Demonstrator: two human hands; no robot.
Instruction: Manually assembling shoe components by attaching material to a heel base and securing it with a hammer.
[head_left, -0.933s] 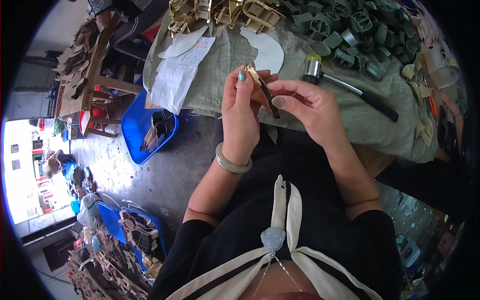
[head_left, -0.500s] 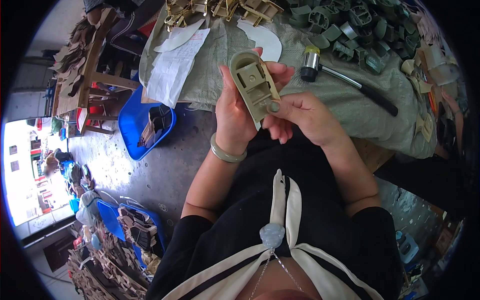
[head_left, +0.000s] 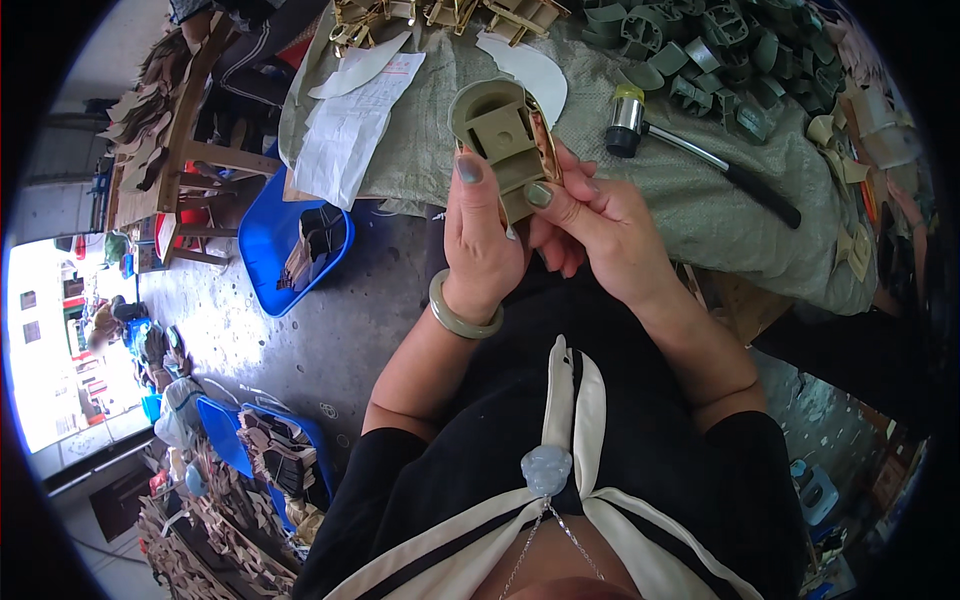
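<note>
Both hands hold an olive moulded plastic piece (head_left: pixel 508 145), rounded at its top and hollow with cross ribs, which looks like a shoe heel. A shiny gold strip (head_left: pixel 546 145) runs along its right edge. My left hand (head_left: pixel 482 245) is closed round its left side, thumb lying along the near left edge. My right hand (head_left: pixel 622 245) grips the lower right part, with the thumb pressed on the face of the piece. Some fingers behind it are hidden. To the right, a mallet (head_left: pixel 690 152) with a black handle lies on the table cover.
A green woven sheet (head_left: pixel 640 180) covers the table. Gold frame-like parts (head_left: pixel 520 18) and a heap of dark green plastic pieces (head_left: pixel 720 60) lie at the back. Papers (head_left: pixel 355 130) and white cut-outs (head_left: pixel 525 75) rest nearby. Blue tubs (head_left: pixel 262 270) stand on the floor at left.
The piece has tipped and come slightly lower and left, showing more of its gold edge. My left thumb has moved down onto its near left edge; my right thumb has slid up.
</note>
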